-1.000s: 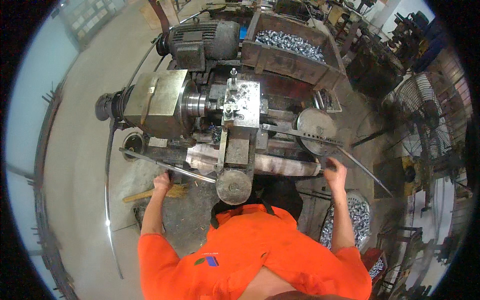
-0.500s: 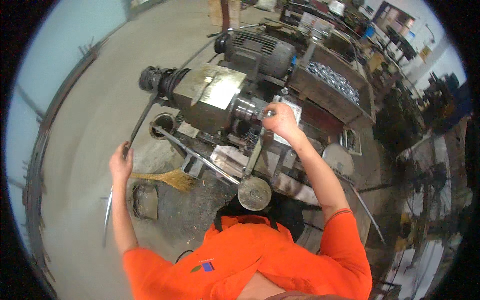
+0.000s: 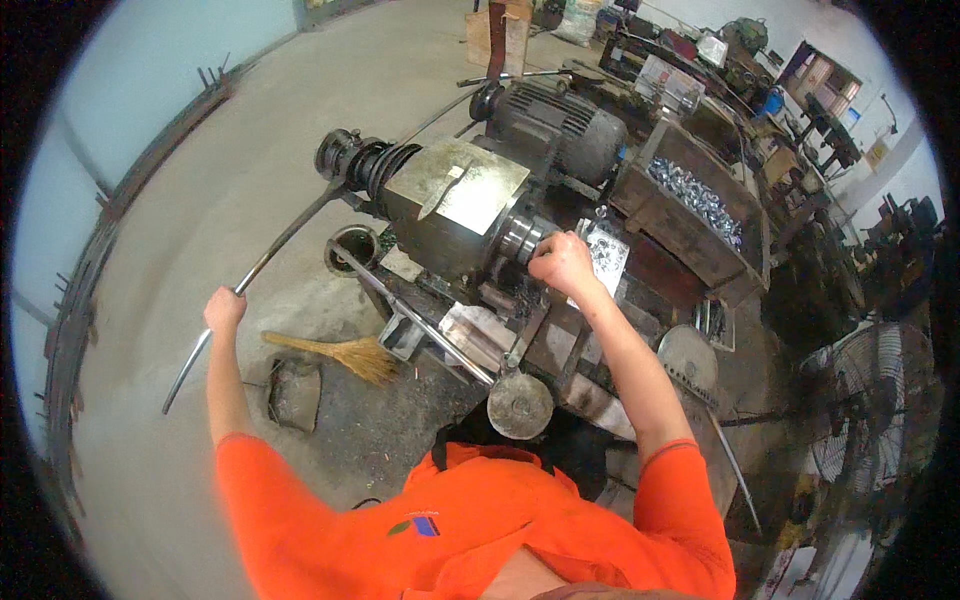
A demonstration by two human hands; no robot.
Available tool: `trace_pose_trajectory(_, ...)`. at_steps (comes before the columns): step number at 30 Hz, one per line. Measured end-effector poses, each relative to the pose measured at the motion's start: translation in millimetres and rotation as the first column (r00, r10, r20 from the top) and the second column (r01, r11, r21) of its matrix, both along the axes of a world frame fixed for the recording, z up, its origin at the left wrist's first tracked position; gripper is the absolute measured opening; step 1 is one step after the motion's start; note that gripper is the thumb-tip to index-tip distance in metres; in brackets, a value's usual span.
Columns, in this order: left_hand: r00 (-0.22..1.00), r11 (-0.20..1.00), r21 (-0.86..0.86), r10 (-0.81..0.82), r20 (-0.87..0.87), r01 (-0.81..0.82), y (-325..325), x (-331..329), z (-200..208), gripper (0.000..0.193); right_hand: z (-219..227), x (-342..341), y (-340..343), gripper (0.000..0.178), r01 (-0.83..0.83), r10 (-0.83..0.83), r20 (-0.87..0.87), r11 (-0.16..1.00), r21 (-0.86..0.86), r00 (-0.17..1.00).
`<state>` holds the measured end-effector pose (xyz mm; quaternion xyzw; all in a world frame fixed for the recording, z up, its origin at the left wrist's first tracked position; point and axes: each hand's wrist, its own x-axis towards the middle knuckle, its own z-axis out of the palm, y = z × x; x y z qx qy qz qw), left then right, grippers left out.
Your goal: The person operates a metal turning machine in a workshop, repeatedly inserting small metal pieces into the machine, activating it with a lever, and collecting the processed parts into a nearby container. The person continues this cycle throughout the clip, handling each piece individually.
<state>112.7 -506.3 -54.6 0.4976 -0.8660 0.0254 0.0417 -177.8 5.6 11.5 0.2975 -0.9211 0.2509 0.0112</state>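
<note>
My left hand (image 3: 225, 308) is closed around a long metal lever (image 3: 285, 240), which slants down to the left from the rear end of a lathe headstock (image 3: 455, 190). The lever's free end sticks out below the fist. At the other end of the headstock, my right hand (image 3: 562, 265) has its fingers pinched together at the front of the shiny round spindle chuck (image 3: 520, 238). Whatever those fingers hold is hidden behind them. Below the headstock, a second bar handle (image 3: 430, 325) runs down to a round metal disc (image 3: 520, 405) near my body.
An electric motor (image 3: 560, 125) sits behind the headstock. Right of it stands a metal bin (image 3: 690, 235) heaped with small shiny parts (image 3: 700, 195). A straw broom (image 3: 345, 355) and a dustpan-like tray (image 3: 295, 393) lie on the floor at left. A fan (image 3: 855, 415) stands at right.
The lever has swung outward to the left, with my left hand moving along with it. My right hand stays at the chuck, its fingers now closer against it. The whole view has shifted slightly.
</note>
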Motion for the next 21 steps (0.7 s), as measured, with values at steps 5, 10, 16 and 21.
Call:
trace_pose_trajectory(5,0.993,0.997,0.073,-0.001,-0.114,0.009,69.8,12.5,3.8,0.042,-1.0,-0.6,0.3,0.022,-0.058,0.061,-0.035,0.995,0.076,0.998)
trace_pose_trajectory(10,0.983,0.993,0.104,-0.031,-0.180,0.051,159.8,18.0,4.4,0.044,3.7,-2.0,3.9,0.025,-0.066,0.062,0.034,0.986,0.154,0.998)
trace_pose_trajectory(16,0.973,0.990,0.001,-0.136,-0.187,0.139,195.4,31.5,-6.8,0.039,4.2,2.1,4.5,0.022,-0.061,0.097,-0.152,0.973,0.225,0.984)
trace_pose_trajectory(21,0.984,0.991,0.061,-0.107,-0.145,0.117,196.5,22.7,-2.2,0.043,63.2,-10.9,68.3,0.028,0.078,-0.031,-0.178,0.962,0.262,0.984)
